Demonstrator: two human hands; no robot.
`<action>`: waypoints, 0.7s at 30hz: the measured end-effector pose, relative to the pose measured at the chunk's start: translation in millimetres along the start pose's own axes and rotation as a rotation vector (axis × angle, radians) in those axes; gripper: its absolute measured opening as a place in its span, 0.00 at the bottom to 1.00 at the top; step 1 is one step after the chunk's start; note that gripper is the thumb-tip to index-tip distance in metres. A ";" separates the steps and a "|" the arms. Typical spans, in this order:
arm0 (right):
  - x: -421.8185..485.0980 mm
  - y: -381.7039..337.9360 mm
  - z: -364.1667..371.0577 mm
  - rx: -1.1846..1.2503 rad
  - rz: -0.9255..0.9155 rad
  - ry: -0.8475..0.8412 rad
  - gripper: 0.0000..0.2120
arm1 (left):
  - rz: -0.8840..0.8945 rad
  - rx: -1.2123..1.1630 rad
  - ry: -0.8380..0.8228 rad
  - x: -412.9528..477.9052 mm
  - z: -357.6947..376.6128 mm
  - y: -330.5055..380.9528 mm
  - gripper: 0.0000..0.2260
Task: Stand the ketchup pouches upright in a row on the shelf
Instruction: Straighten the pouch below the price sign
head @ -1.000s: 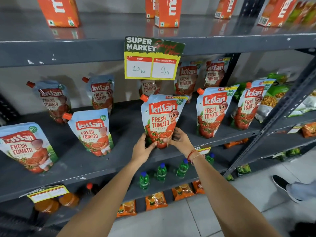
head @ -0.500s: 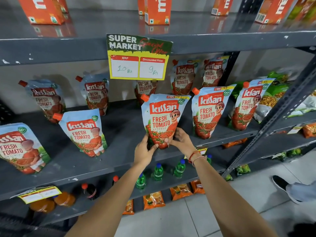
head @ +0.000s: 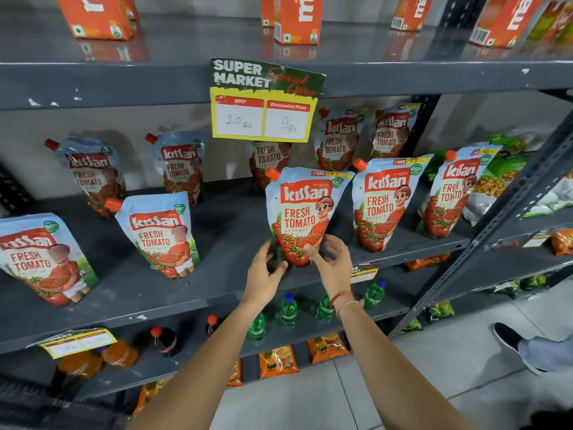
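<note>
A blue and red ketchup pouch (head: 305, 209) with an orange spout stands upright at the front middle of the grey shelf (head: 223, 243). My left hand (head: 263, 274) hovers just left of its base, fingers apart. Fingers spread, my right hand (head: 333, 262) is at the base's right side, one fingertip touching the front. Two more pouches (head: 383, 203) (head: 452, 193) stand to its right in the front row. Another pouch (head: 158, 234) and one at the far left (head: 37, 259) stand further left. Several pouches (head: 179, 166) lean along the back wall.
A yellow price sign (head: 263, 100) hangs from the shelf above, which holds orange cartons (head: 297, 17). Snack packs (head: 496, 178) lie at the shelf's right end behind a slanted steel post (head: 496, 218). Green bottles (head: 288, 308) stand on the lower shelf. A person's shoe (head: 508, 339) is on the floor at right.
Both hands have loosened from the base of the middle pouch and spread their fingers. The pouch stays standing on the shelf. The camera has shifted slightly.
</note>
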State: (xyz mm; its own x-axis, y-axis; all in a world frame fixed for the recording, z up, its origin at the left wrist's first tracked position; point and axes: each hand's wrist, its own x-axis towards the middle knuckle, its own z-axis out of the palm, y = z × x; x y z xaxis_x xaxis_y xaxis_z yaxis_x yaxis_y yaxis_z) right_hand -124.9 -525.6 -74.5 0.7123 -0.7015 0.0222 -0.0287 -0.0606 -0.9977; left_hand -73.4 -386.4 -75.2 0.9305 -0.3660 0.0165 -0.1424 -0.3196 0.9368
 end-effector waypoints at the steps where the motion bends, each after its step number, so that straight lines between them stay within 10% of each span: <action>1: -8.8 0.2 5.2 0.009 -0.039 0.088 0.19 | 0.003 -0.031 0.064 -5.1 -6.3 -0.6 0.26; 5: -44.6 -5.0 36.3 -0.002 -0.215 0.176 0.11 | -0.006 -0.175 0.326 -21.1 -52.1 -9.3 0.16; 12: -68.5 -33.3 120.3 -0.124 -0.279 -0.281 0.18 | -0.053 -0.121 0.732 -34.5 -151.8 -41.2 0.13; 17: -59.7 -44.2 170.2 -0.256 -0.018 -0.685 0.40 | -0.080 0.013 0.358 -18.3 -206.3 -70.1 0.39; 21: -51.7 -43.0 192.2 -0.318 0.111 -0.842 0.44 | -0.106 0.030 0.038 -5.3 -225.2 -74.1 0.37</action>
State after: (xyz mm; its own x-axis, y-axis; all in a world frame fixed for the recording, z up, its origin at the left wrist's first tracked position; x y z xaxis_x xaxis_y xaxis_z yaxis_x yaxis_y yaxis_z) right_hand -25.7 -350.2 -44.9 0.9674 0.0288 -0.2517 -0.2313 -0.3048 -0.9239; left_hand 8.2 -164.0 -66.0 0.9528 -0.2957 -0.0681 -0.0522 -0.3809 0.9232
